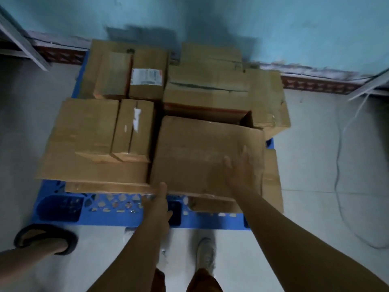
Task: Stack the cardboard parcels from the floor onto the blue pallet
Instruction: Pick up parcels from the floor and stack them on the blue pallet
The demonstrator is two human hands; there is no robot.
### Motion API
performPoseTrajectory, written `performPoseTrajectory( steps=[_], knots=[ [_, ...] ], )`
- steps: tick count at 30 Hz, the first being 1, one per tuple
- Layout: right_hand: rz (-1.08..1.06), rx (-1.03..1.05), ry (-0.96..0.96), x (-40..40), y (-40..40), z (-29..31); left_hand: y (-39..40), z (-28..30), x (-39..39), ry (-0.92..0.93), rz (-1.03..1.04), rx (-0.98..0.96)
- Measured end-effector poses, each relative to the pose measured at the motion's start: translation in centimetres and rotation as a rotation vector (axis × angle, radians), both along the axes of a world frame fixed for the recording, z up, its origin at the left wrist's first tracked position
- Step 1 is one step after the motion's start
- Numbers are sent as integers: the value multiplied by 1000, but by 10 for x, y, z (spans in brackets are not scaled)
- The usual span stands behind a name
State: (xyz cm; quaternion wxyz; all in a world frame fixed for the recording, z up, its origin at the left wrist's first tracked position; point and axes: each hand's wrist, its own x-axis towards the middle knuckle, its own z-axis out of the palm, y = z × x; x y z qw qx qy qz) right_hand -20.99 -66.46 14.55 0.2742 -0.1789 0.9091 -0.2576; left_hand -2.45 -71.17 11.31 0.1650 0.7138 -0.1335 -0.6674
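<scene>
**Head view: large parcel being settled on the blue pallet**

Head camera, the only view, looks down on a blue pallet (pixel 117 209) loaded with brown cardboard parcels. The large parcel (pixel 193 157) under the hands sits on the pallet's near right part, on top of flatter cartons, its near edge just behind the pallet's front rim. The right hand (pixel 240 171) lies flat on the parcel's top near the right side, fingers straight and slightly spread. The left hand (pixel 159 202) is at the parcel's near bottom corner, thumb up against the front face; whether its other fingers curl under the edge cannot be told through the blur.

Judging by its creased, dented right side and sagging top, the parcel is soft-walled and probably not rigid under load; it likely flexes if taken by one edge. Its weight cannot be read here. Plain cardboard gives fair grip, so a hold under two opposite bottom corners looks safer than pressing on the top panel.

Left of that parcel on the pallet stand a wide carton (pixel 84 133) and two narrow ones; behind it are more cartons, one with a white label (pixel 146 76). The pallet rests on a pale tiled floor (pixel 315 144) against a turquoise wall (pixel 273 28). A cable (pixel 339 165) trails right of the pallet, and another person's sandalled foot (pixel 45 239) stands at its near left corner.
</scene>
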Motion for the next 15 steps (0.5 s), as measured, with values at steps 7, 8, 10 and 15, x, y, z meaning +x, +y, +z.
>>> performPoseTrajectory(
  steps=[7, 8, 10, 15],
  knots=[
    [-237, 12, -15, -76, 94, -46, 72, -38, -65, 53, -135, 122],
    [-297, -10, -56, -83, 105, -55, 78, -43, -71, 54, -157, 124],
    [-443, -18, -163, -94, 124, -75, 89, -50, -81, 64, -195, 131],
    [-732, 3, -385, -115, 164, -126, 112, -78, -97, 196, -174, 139]
  ],
)
